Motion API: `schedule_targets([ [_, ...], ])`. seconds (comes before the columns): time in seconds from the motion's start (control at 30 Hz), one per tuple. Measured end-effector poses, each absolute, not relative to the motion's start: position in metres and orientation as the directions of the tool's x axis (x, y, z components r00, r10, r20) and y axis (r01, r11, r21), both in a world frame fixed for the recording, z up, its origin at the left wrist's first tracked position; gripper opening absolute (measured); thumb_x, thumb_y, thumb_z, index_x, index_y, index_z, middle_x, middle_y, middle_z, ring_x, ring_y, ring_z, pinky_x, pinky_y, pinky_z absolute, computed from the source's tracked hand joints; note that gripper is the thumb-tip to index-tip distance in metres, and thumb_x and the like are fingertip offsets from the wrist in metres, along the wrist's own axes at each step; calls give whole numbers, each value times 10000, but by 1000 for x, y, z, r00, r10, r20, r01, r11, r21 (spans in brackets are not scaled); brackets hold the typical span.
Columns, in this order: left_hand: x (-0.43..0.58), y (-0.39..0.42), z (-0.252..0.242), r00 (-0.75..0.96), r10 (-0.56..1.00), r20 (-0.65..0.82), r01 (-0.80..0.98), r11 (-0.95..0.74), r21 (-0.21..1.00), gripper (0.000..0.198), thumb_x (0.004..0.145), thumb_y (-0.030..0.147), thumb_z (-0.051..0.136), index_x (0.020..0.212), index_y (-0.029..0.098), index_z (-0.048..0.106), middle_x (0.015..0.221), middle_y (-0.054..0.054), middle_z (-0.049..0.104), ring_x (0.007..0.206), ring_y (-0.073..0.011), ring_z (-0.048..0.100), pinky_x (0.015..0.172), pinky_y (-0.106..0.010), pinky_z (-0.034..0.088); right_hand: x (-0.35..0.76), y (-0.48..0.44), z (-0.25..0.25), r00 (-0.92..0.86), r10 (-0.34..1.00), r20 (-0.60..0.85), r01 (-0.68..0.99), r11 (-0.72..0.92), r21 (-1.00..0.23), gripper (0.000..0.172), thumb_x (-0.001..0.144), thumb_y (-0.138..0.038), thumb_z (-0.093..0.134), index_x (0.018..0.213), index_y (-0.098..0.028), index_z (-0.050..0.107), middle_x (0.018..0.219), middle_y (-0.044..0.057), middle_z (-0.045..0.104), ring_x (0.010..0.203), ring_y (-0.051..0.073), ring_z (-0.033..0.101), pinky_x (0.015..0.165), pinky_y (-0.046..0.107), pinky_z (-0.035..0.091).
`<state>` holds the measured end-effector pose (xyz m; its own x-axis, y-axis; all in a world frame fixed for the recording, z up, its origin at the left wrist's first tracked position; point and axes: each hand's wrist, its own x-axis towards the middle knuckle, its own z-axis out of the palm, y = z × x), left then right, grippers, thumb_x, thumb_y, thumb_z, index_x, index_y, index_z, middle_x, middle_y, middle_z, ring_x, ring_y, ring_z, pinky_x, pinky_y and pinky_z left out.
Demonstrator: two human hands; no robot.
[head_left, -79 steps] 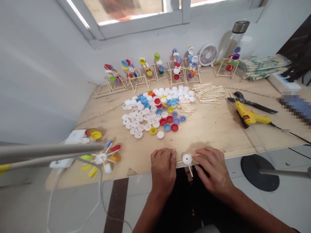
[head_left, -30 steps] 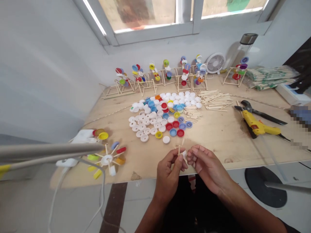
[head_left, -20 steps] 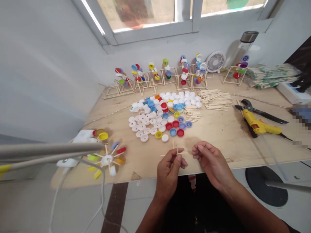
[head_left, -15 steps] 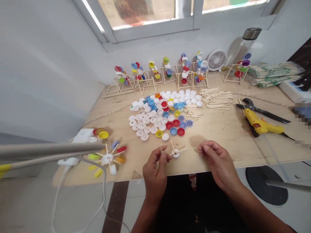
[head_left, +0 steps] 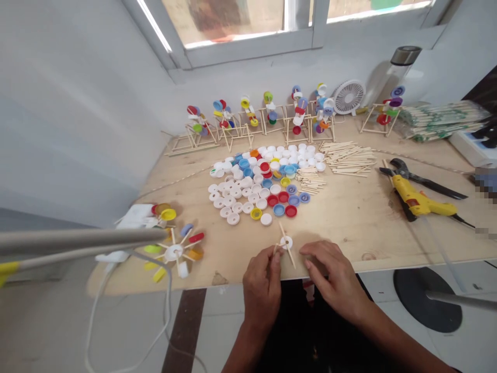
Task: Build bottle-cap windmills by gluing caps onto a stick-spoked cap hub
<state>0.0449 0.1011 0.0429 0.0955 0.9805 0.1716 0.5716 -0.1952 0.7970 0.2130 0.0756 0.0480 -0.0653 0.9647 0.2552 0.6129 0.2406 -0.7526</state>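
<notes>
Just past my fingertips lies a white bottle cap (head_left: pixel 286 242) with a hole in its middle and thin wooden sticks (head_left: pixel 290 255) reaching out from it. My left hand (head_left: pixel 264 277) is closed at the cap's left side, thumb and forefinger pinching a short wooden stick (head_left: pixel 276 248). To the right of the cap is my right hand (head_left: pixel 336 277), its thumb and fingers apart and holding nothing. Farther left, a finished-looking wheel of sticks (head_left: pixel 173 253) carries coloured caps around its ends.
Loose bottle caps (head_left: pixel 233 218) lie mid-table beside piles of short sticks (head_left: pixel 310 181) and longer sticks (head_left: pixel 347 158). A yellow glue gun (head_left: pixel 421 201) and black-handled pliers (head_left: pixel 429 185) sit at right. Stick stands with cap wheels (head_left: pixel 297 119) line the wall. A grey pole (head_left: pixel 77 240) crosses the left foreground.
My right hand has come left and nearer to the cap, its fingers opening. My left hand has shifted slightly right. The sticks on the cap now point in a different direction.
</notes>
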Motion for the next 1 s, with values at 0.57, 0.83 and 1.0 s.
schedule_targets([
  [0.57,57,117,38,155,932,327,609,-351,711,218,915,254,428,980,192,627,908,-60,700,845,-193,634,776,-342,482,207,94,45,-251,903,348,777,402,-484,328,874,-128,472,1159,-228,598,1113,56,641,1105,236,500,957,437,345],
  [0.83,58,124,35,137,930,341,634,-346,691,205,916,259,434,952,183,621,868,-53,686,798,-190,612,736,-338,462,207,100,43,-233,906,352,785,389,-482,323,859,-123,487,1141,-226,605,1066,55,644,1072,233,516,944,434,347],
  [1.0,57,123,34,131,926,355,628,-355,693,189,910,254,450,952,181,619,866,-55,681,798,-190,612,744,-340,461,206,99,41,-222,911,347,787,378,-488,329,859,-110,481,1141,-226,604,1060,55,637,1058,226,518,949,430,339],
])
